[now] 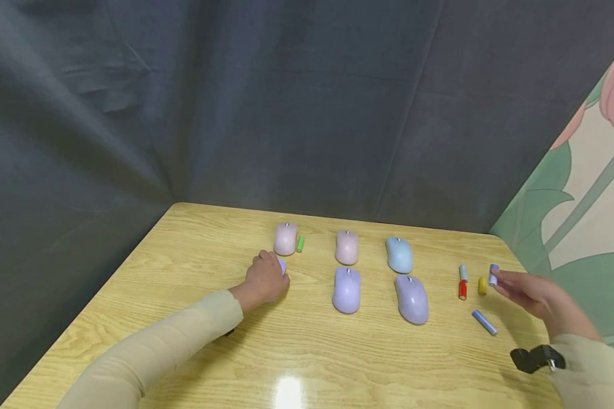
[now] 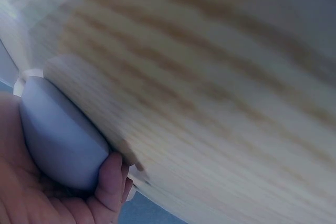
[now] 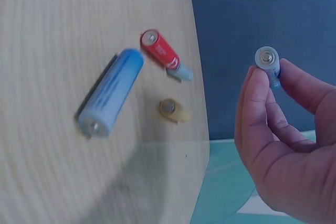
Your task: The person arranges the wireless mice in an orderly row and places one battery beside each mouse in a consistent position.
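Note:
My left hand (image 1: 267, 276) grips a lavender computer mouse (image 2: 60, 135); in the head view the hand covers most of it. At the right side, my right hand (image 1: 534, 292) pinches a blue-and-white battery (image 3: 269, 64) between thumb and fingers, raised off the table. Below that hand lies a longer blue-and-white battery (image 3: 111, 95). Left of the hand are a yellow battery (image 1: 482, 286), a red battery (image 1: 463, 290) and a pale blue battery (image 1: 463, 272), the last two end to end.
A pink-lilac mouse (image 1: 285, 239) with a green battery (image 1: 300, 244) beside it sits beyond my left hand. Mid-table are a pink mouse (image 1: 347, 247), a lavender mouse (image 1: 347, 290), a light blue mouse (image 1: 399, 255) and a violet-grey mouse (image 1: 412, 299). A dark curtain (image 1: 297, 113) hangs behind the table.

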Tool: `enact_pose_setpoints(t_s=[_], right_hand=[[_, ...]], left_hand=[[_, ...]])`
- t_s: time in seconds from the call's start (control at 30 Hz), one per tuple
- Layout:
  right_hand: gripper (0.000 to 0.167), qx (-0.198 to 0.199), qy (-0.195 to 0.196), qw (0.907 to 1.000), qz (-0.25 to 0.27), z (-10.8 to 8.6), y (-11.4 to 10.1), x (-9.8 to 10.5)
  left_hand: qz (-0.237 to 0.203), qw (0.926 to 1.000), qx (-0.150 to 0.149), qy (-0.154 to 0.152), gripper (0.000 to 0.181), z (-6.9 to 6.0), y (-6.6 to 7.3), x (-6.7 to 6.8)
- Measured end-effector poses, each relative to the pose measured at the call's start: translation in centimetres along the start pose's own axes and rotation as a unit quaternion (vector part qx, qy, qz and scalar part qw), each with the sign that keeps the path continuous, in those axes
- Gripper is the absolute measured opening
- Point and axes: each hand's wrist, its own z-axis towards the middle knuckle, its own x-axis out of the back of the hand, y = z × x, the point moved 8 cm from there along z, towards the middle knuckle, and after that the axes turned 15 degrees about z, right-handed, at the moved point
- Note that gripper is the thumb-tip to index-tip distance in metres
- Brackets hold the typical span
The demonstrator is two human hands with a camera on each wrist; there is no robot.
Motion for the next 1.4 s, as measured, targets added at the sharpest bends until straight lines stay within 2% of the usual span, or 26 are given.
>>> enact_pose_setpoints(t_s=[0.3, 0.57, 0.8, 1.03, 1.4], right_hand=[[0.023, 0.02, -0.026, 0.9995, 0.004, 0.8, -0.2, -2.7], [0.022, 0.036, -0.012, 0.9993, -0.007, 1.7, -0.2, -4.6], [0.02, 0.037, 0.004, 0.9984, -0.043, 2.8, 0.2, -6.6], [0.023, 0.031, -0.008, 0.999, -0.032, 4.1, 0.6, -8.8], [0.022, 0.024, 0.011, 0.9987, -0.043, 5.7, 1.1, -11.5]], left_hand=[[0.022, 0.9997, -0.003, 0.004, 0.057, 0.0, 0.1, 0.0], [0.016, 0.9998, -0.005, 0.005, 0.057, 0.0, 0.2, -0.1], [0.017, 0.9998, -0.002, 0.013, 0.056, 0.1, 0.2, -0.2], [0.02, 0.9997, -0.007, 0.007, 0.057, 0.0, 0.1, -0.2], [0.007, 1.0, -0.005, 0.005, 0.056, -0.1, 0.0, 0.0]])
